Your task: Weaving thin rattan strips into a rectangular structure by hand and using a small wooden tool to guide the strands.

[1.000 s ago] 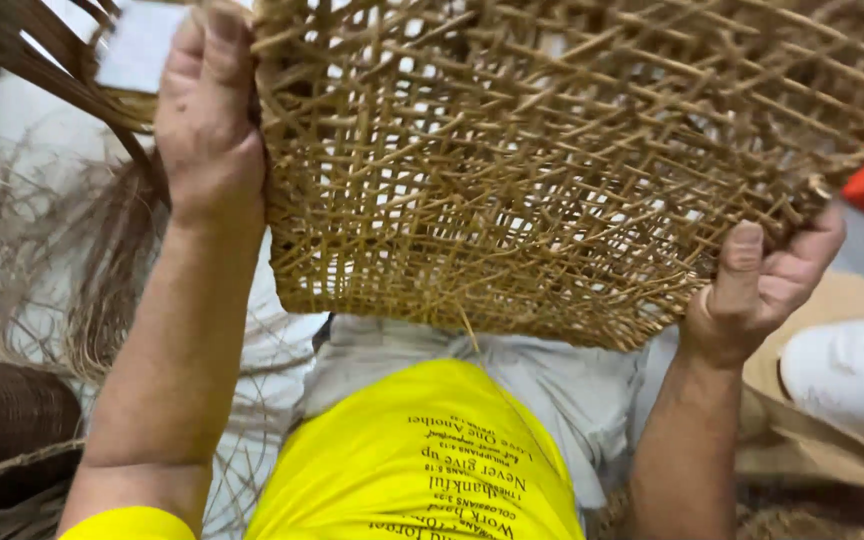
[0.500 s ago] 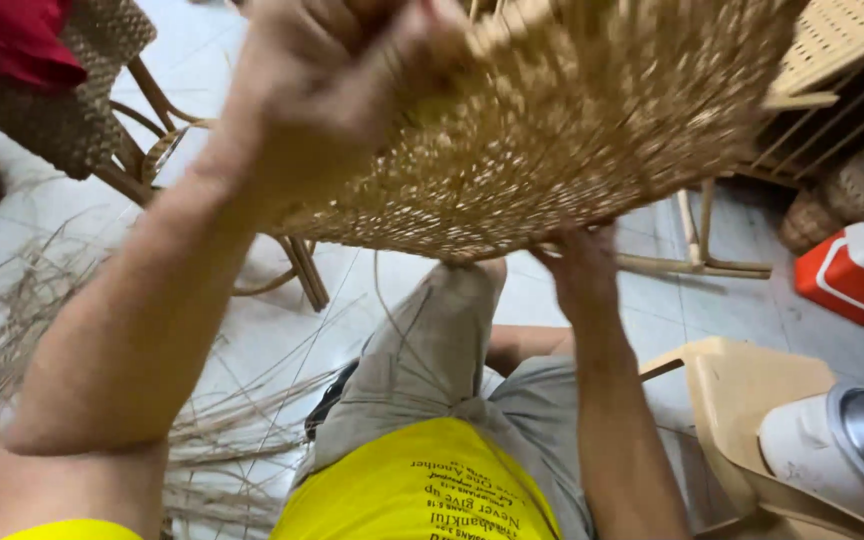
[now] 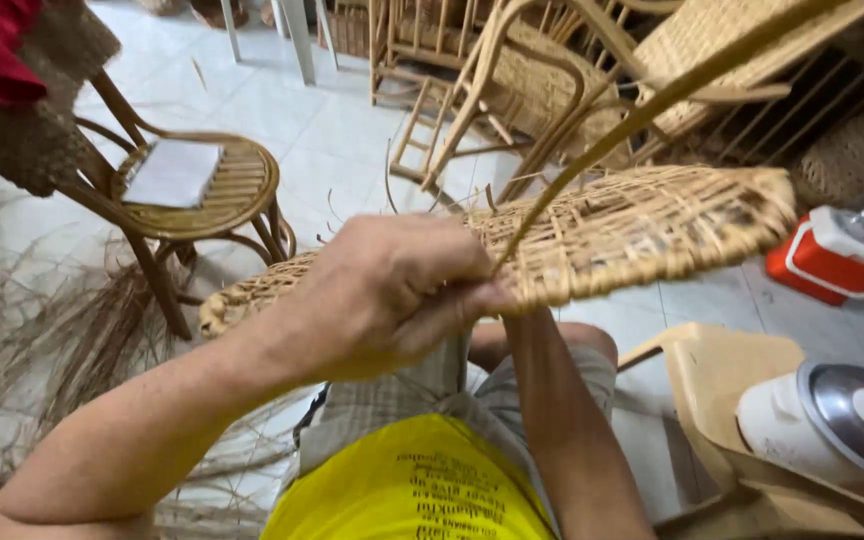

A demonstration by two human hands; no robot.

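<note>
A flat woven rattan panel (image 3: 652, 220) is held nearly level above my lap. My left hand (image 3: 392, 290) is closed on its near edge and pinches a long cane strand (image 3: 652, 100) that runs up and to the right from the weave. My right forearm (image 3: 562, 410) rises from below to the panel's near edge. The right hand itself is hidden behind the panel and my left hand. I am seated, with a yellow shirt (image 3: 422, 490) and checked shorts below.
A rattan chair (image 3: 242, 195) with a white pad on its seat stands at the left. Loose fibres (image 3: 52, 340) lie on the tiled floor. A red cooler (image 3: 832, 260) and a white pot with a metal lid (image 3: 832, 420) on a beige stool are at the right. Rattan furniture frames (image 3: 512, 70) crowd the back.
The panel has swung from upright in front of me down to nearly flat. My left hand has shifted to its near edge and now pinches the cane strand. The right hand has gone under it.
</note>
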